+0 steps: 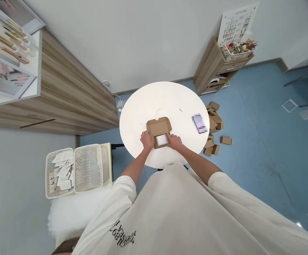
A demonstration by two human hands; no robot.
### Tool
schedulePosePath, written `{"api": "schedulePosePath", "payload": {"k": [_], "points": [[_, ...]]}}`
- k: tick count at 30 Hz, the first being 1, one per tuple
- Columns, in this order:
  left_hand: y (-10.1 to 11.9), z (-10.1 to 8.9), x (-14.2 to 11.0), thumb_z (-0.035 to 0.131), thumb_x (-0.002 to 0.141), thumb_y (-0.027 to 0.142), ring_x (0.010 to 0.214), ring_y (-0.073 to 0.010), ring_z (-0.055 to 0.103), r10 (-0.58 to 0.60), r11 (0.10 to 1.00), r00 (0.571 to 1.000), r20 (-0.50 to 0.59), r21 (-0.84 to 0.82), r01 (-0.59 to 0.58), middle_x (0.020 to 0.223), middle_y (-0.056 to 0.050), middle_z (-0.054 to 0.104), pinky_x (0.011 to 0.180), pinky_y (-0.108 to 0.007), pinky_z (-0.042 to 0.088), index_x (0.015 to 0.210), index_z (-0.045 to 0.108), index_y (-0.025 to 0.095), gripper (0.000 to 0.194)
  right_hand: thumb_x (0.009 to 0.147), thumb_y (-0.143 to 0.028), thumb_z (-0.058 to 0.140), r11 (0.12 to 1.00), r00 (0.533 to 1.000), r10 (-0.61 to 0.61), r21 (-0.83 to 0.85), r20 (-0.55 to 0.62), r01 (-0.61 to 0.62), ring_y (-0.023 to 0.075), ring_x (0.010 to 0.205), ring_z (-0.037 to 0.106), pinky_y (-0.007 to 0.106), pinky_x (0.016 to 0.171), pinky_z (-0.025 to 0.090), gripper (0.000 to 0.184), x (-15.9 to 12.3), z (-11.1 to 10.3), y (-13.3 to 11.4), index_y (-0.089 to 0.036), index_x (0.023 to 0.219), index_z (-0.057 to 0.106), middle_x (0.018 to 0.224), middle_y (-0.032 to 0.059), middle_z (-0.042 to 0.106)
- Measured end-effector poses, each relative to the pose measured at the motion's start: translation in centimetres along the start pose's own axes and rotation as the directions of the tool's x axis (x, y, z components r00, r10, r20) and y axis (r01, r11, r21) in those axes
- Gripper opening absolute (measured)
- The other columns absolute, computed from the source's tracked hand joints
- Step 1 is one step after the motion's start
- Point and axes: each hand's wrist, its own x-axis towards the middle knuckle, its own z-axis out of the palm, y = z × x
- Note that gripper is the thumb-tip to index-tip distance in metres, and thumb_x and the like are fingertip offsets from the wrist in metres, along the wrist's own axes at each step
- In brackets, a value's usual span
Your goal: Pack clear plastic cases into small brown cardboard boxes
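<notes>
A small brown cardboard box (158, 127) lies on the round white table with its lid folded open toward the far side. Inside its tray sits a flat white item (161, 140), its kind too small to make out. My left hand (147, 140) holds the box at its left side, fingers bent near the lid's hinge. At the right side, my right hand (174, 141) grips the box edge, with a finger by the hinge corner.
A phone (199, 123) lies on the white table (132, 106) at right. Several closed brown boxes (214, 120) are piled on the blue floor beyond. Lower left stand white baskets (61, 152) with packets and clear plastic containers. A wooden cabinet (71, 88) flanks the left.
</notes>
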Motion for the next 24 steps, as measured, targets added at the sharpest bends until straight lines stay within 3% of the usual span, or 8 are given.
{"api": "schedulePosePath", "payload": {"k": [3,7,11,18,24], "points": [[-1.6,-0.6,1.6,0.053,0.093,0.027,0.125,-0.0301,0.053,-0.214,0.954,0.976,0.047,-0.206,0.219,0.134,-0.015,0.056,0.103,-0.045,0.04,0.13,0.05,0.022,0.038,0.086,-0.043,0.071,0.997,0.996,-0.008,0.081,-0.089,0.015,0.0351,0.122,0.052,0.043,0.099,0.041,0.088,-0.5,-0.2,0.9,-0.028,0.159,0.024,0.137,0.0172,0.053],[-2.9,-0.9,2.8,0.055,0.092,0.032,0.12,-0.0258,0.058,-0.305,0.836,0.931,0.199,-0.413,0.362,0.13,-0.012,0.061,0.1,-0.038,0.044,0.126,0.055,0.023,0.035,0.094,-0.046,0.055,0.917,0.968,0.166,0.389,-0.19,-0.081,0.0302,0.122,0.054,0.041,0.099,0.045,0.071,0.4,-1.1,1.9,-0.023,0.156,0.031,0.145,0.016,0.048],[-2.9,-0.8,3.0,0.053,0.091,0.034,0.115,-0.0245,0.061,-0.283,0.778,0.927,0.244,-0.507,0.371,0.124,-0.009,0.066,0.097,-0.036,0.046,0.112,0.063,0.023,0.026,0.091,-0.045,0.054,0.735,0.947,0.301,0.659,-0.108,-0.159,0.0229,0.11,0.063,0.035,0.1,0.047,0.061,2.6,-2.6,2.0,-0.019,0.146,0.048,0.141,0.0138,0.054],[-1.9,-0.7,3.0,0.051,0.091,0.036,0.112,-0.0227,0.064,-0.192,0.676,0.908,0.372,-0.621,0.397,0.125,-0.009,0.068,0.092,-0.036,0.049,0.11,0.064,0.023,0.027,0.084,-0.041,0.062,0.555,0.968,0.239,0.829,-0.079,-0.07,0.0204,0.109,0.064,0.032,0.094,0.051,0.047,3.5,-4.1,0.5,-0.022,0.127,0.06,0.133,0.0088,0.063],[-1.7,-1.9,2.5,0.04,0.098,0.049,0.113,-0.0226,0.065,-0.154,0.675,0.9,0.409,-0.622,0.398,0.131,-0.01,0.066,0.085,-0.036,0.05,0.107,0.059,0.023,0.034,0.087,-0.059,0.055,0.482,0.968,0.243,0.874,-0.062,-0.065,0.0215,0.111,0.061,0.033,0.092,0.05,0.045,2.6,-4.3,0.4,-0.022,0.111,0.064,0.128,0.0076,0.066]]}}
